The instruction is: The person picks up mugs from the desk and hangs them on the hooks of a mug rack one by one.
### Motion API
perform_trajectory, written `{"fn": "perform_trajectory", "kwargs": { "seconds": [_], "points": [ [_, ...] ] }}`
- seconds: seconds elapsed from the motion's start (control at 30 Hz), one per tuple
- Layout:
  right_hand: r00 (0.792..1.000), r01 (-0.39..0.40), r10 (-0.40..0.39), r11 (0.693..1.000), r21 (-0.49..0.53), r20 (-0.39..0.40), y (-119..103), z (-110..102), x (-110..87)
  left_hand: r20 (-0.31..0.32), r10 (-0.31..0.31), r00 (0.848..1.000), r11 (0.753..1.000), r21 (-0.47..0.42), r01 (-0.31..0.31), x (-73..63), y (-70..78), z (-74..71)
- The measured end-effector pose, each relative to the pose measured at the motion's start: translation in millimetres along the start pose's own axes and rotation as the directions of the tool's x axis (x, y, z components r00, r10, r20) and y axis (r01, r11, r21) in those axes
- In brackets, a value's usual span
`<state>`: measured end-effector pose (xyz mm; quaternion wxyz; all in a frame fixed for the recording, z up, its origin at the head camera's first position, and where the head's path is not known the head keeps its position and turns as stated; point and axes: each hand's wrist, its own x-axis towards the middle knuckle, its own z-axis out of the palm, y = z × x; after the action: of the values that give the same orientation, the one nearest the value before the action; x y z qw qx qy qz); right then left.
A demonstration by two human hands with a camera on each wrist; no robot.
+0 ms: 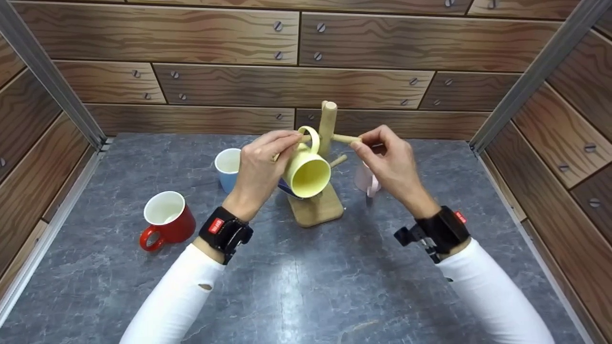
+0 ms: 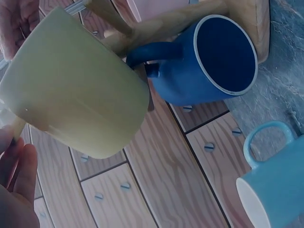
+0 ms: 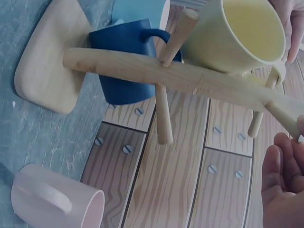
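Note:
A wooden mug tree stands in the middle of the table, and each hand is at one of its upper pegs. On the left peg, the yellow mug hangs by its handle, mouth toward me. My left hand pinches that peg's tip, beside the mug. With thumb and fingertips, my right hand pinches the end of the right peg. Lower on the tree, a dark blue mug hangs by its handle, mostly hidden behind the yellow one in the head view.
A red mug stands upright at the left, handle toward the front. Behind my left hand is a light blue mug, partly covered. The pink mug stands right of the tree, behind my right hand. Wood-patterned walls enclose the grey table.

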<state>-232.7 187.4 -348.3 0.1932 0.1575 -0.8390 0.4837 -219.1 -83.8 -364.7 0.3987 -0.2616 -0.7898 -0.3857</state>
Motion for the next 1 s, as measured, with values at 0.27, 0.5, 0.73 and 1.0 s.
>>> {"fn": "perform_trajectory", "kwargs": {
  "seconds": [0.27, 0.5, 0.73, 1.0],
  "points": [
    [1.0, 0.027, -0.027, 0.999, 0.04, -0.001, -4.8, 1.4, -11.6, 0.008, -0.015, 1.0, 1.0, 0.007, 0.015, 2.4, -3.7, -0.4],
    [0.999, 0.048, -0.049, 0.998, 0.048, 0.006, -6.1, 2.1, -14.6, 0.021, -0.024, 0.999, 1.0, 0.008, 0.024, 3.5, -3.9, -1.2],
    [0.998, 0.037, -0.038, 0.999, 0.017, 0.046, -5.7, -2.7, -11.2, 0.093, -0.045, 0.995, 0.999, -0.003, 0.045, -1.3, -4.3, -9.0],
    [1.0, 0.003, -0.002, 0.997, -0.073, 0.015, 17.1, -12.0, -10.0, 0.086, -0.138, 0.987, 0.99, -0.01, 0.139, -17.2, -14.7, -19.3]
  ]
}}
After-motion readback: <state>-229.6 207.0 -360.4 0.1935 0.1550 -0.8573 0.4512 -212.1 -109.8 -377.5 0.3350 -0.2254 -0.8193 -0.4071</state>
